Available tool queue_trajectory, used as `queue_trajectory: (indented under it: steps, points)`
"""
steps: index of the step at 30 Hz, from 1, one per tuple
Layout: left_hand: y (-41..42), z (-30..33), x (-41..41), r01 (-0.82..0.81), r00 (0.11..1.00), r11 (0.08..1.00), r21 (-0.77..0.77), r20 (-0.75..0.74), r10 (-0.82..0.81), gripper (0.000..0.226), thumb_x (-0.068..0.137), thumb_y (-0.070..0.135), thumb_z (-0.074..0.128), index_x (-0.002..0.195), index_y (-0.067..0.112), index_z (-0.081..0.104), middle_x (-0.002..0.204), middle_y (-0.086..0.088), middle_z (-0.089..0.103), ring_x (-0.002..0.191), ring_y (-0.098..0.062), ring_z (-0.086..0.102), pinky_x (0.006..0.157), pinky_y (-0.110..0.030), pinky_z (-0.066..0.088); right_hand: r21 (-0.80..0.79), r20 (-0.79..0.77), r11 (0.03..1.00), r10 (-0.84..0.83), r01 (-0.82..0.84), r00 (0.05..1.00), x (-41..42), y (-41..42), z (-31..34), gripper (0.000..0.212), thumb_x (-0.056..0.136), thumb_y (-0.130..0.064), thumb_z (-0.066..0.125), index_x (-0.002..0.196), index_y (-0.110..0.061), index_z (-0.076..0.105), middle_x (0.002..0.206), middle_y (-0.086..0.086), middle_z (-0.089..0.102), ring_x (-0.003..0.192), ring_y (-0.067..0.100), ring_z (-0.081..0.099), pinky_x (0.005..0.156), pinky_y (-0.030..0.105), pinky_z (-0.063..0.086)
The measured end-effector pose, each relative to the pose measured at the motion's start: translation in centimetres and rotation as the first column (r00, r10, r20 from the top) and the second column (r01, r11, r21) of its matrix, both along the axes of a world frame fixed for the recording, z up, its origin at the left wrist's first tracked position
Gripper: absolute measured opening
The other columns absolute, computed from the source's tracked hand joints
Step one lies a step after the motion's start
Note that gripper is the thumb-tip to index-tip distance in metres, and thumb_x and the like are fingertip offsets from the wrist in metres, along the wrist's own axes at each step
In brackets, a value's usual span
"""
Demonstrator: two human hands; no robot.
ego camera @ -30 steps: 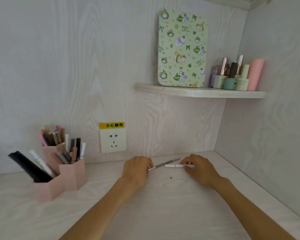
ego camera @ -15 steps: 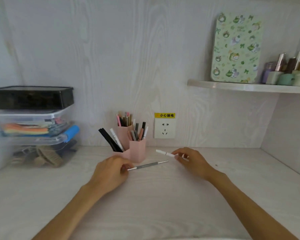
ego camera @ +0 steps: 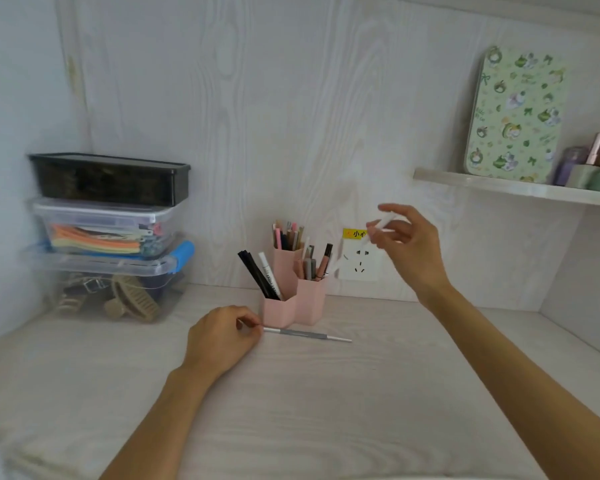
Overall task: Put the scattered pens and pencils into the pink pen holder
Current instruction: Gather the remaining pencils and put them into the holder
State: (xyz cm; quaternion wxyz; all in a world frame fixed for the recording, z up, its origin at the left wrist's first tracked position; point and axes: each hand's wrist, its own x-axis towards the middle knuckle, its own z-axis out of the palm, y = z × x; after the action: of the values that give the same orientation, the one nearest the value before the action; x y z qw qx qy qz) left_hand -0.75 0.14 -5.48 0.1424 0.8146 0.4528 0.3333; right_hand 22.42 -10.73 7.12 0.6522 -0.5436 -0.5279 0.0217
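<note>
Your left hand (ego camera: 222, 336) rests on the pale wood-grain desk (ego camera: 326, 410) just left of the pink plastic hexagonal pen holder (ego camera: 293, 306), fingers pinching the end of a thin grey and white pen (ego camera: 307, 335) that lies in front of the holder. Your right hand (ego camera: 407, 245) is in the air above and right of the holder, and its fingertips pinch a blurred white pen (ego camera: 381, 225).

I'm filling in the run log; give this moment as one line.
right hand: white pen raised near pink pen holder | left hand: pinching grey pen on desk
</note>
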Motion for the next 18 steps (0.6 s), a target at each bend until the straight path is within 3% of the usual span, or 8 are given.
queue_trajectory:
  steps: [2, 6, 9, 15, 18]
  points:
    - [0.0, -0.1, 0.0, -0.016, 1.000, 1.000, 0.009, 0.019, 0.016, 0.008, 0.080, 0.041, 0.064, 0.085, 0.037, 0.069, 0.090, 0.018, 0.068, 0.081, -0.003, 0.055, 0.063, -0.021, 0.035, 0.013, 0.031, 1.000, -0.025, 0.024, 0.999, -0.8, 0.9, 0.5, 0.026, 0.088, -0.011, 0.060, 0.113, -0.015, 0.055, 0.089, 0.006, 0.073, 0.080, 0.016, 0.067, 0.071, 0.019, 0.053]
    - [0.2, -0.4, 0.0, -0.022, 1.000, 1.000, 0.011, 0.023, 0.022, 0.015, 0.080, 0.043, 0.063, 0.090, 0.036, 0.072, 0.093, 0.014, 0.067, 0.086, -0.008, 0.057, 0.065, -0.022, 0.036, 0.008, 0.170, 0.997, -0.082, 0.082, 0.982, -2.4, 2.9, 0.6, 0.027, 0.093, -0.015, 0.052, 0.120, -0.016, 0.045, 0.088, 0.001, 0.070, 0.076, 0.015, 0.063, 0.060, 0.011, 0.048]
    - [0.4, -0.6, 0.0, -0.009, 1.000, 1.000, 0.002, 0.004, 0.009, 0.019, 0.082, 0.042, 0.062, 0.096, 0.036, 0.073, 0.097, 0.012, 0.065, 0.094, -0.012, 0.057, 0.069, -0.023, 0.039, 0.046, 0.279, 0.986, -0.166, 0.159, 0.946, -3.3, 4.2, 0.7, 0.033, 0.092, -0.018, 0.055, 0.121, -0.016, 0.039, 0.089, 0.001, 0.069, 0.072, 0.015, 0.063, 0.061, 0.019, 0.050]
    - [0.4, -0.6, 0.2, 0.013, 1.000, 1.000, 0.005, 0.015, -0.013, 0.017, 0.084, 0.038, 0.062, 0.096, 0.034, 0.073, 0.097, 0.012, 0.065, 0.090, -0.009, 0.053, 0.069, -0.022, 0.038, 0.081, 0.203, 0.974, -0.226, 0.214, 0.953, -4.0, 5.3, 0.0, 0.030, 0.087, -0.020, 0.063, 0.111, -0.015, 0.045, 0.086, 0.002, 0.066, 0.069, 0.004, 0.063, 0.062, 0.013, 0.051]
    - [0.4, -0.6, 0.1, 0.018, 0.999, 1.000, -0.006, 0.051, -0.018, 0.013, 0.083, 0.036, 0.064, 0.093, 0.034, 0.073, 0.093, 0.013, 0.065, 0.082, -0.005, 0.050, 0.066, -0.021, 0.037, -0.014, 0.328, 0.973, -0.211, 0.228, 0.921, -4.0, 5.4, -1.3, 0.024, 0.084, -0.020, 0.066, 0.103, -0.013, 0.054, 0.088, -0.004, 0.063, 0.070, 0.007, 0.062, 0.063, 0.020, 0.053]
